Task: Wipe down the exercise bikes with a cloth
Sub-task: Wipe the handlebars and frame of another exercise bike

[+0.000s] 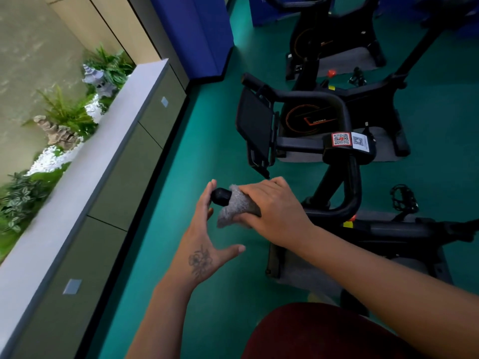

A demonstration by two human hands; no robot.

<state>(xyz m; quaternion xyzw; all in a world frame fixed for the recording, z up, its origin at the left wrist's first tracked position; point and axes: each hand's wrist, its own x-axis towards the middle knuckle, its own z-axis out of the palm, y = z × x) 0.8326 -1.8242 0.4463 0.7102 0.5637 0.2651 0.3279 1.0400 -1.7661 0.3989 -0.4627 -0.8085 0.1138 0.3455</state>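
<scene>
The grey cloth (237, 207) is wrapped round the near handlebar grip (221, 196) of the closest exercise bike (344, 200), low in the middle of the view. The right hand (269, 206) grips the cloth around the bar, fingers curled over it. The left hand (204, 229) is spread, its fingertips touching the bare black end of the grip. The step in hand looks like wiping this handlebar; the next move probably calls for sliding the cloth off the tip, then working back along the bar. A second bike (324, 120), carrying a dark screen (255, 125), stands farther off on the green floor (207, 151).
</scene>
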